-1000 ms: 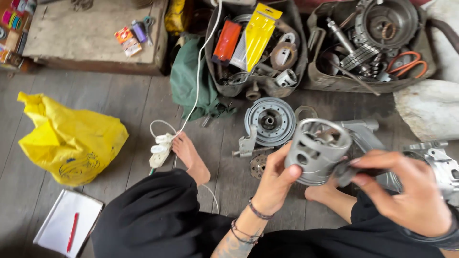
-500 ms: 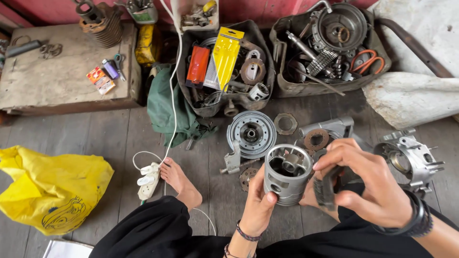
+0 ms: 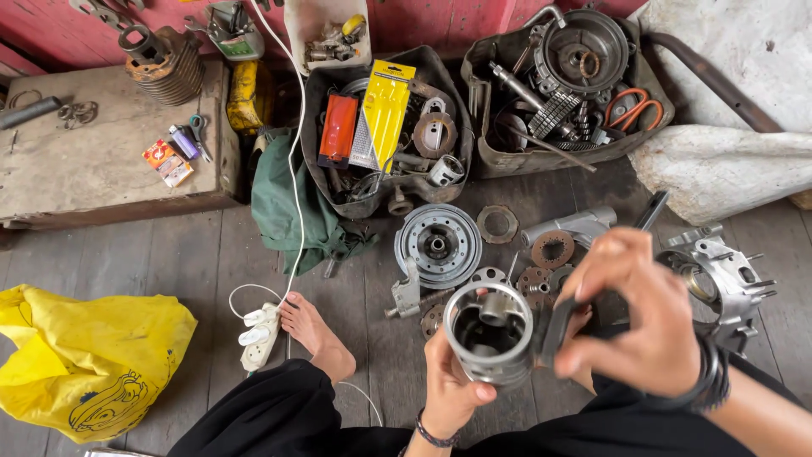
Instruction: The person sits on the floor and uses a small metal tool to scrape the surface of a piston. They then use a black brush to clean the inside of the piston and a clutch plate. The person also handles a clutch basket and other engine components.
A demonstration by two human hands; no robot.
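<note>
My left hand grips a grey metal engine cylinder from below, its open bore turned up toward me. My right hand is closed around a dark tool whose end rests against the cylinder's right side. Both hands are low in the middle of the view, above my knees in black trousers. On the floor just behind the cylinder lie a round grey hub, several rusty clutch discs and a grey casing. An aluminium crankcase part sits right of my right hand.
My bare foot rests by a white power strip. A yellow plastic bag lies at left. Two dark tubs of parts, a green cloth and a low wooden bench stand behind. A white sack is at right.
The view has shifted so the floor items sit lower and further left. The cylinder has turned so its bore faces up. My right hand has closed in with the tool against the cylinder.
</note>
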